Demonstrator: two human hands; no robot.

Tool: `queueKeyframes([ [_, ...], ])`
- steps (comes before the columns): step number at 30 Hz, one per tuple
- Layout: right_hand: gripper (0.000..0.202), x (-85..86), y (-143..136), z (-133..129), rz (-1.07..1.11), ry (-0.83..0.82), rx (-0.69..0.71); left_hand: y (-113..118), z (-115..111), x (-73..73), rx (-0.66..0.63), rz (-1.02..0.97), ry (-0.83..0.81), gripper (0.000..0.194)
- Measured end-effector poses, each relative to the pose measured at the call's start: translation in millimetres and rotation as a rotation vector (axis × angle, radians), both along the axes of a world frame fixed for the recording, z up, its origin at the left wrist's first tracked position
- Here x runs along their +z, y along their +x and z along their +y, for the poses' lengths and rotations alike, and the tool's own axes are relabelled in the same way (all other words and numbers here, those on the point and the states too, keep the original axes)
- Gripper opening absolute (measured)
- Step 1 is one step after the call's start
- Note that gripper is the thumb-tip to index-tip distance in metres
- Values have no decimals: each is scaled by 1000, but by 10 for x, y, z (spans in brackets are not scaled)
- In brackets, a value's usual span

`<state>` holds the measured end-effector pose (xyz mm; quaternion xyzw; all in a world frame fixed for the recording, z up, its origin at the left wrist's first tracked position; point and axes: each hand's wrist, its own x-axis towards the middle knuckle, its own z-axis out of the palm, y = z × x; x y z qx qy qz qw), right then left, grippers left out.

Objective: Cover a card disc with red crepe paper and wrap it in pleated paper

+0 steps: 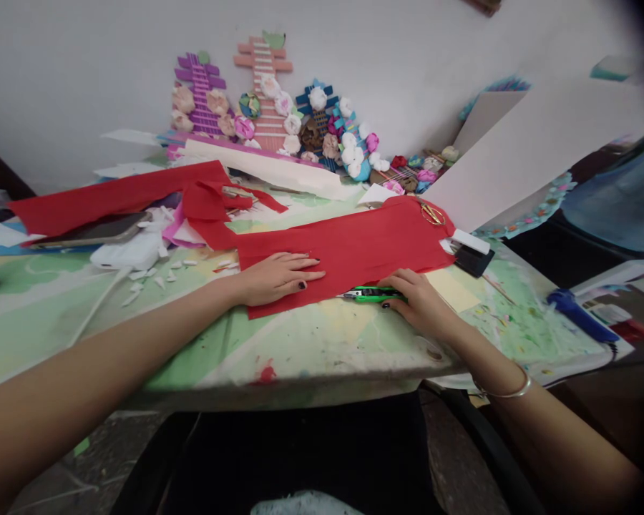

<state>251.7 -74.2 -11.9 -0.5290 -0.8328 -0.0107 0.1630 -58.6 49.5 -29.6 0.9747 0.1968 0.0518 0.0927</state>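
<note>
A wide red sheet (354, 247) lies across the middle of the table. My left hand (279, 277) rests flat on its left part, fingers spread and pointing right. At the sheet's front edge, my right hand (416, 300) has its fingers closed round a green utility knife (370, 294), whose metal tip points left. Gold-handled scissors (432, 214) rest on the sheet's far right corner. Another long red strip (123, 197) and crumpled red pieces (207, 211) lie at the back left.
A white adapter (126, 250) with a cable and white scraps is at the left. Decorated stick crafts (265, 100) lean on the wall. White boards (531, 143), a black box (473, 261) and a blue glue gun (582, 315) are at the right. The table's front edge (300, 386) is near.
</note>
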Motion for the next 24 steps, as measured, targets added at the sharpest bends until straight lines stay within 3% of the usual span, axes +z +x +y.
queueKeyframes([
  [14, 16, -18, 237, -214, 2, -30, -54, -6, 20, -21, -18, -40, -4, 53],
  [24, 22, -6, -18, -20, -1, -24, 0, -10, 31, -22, -18, -54, -34, 55],
])
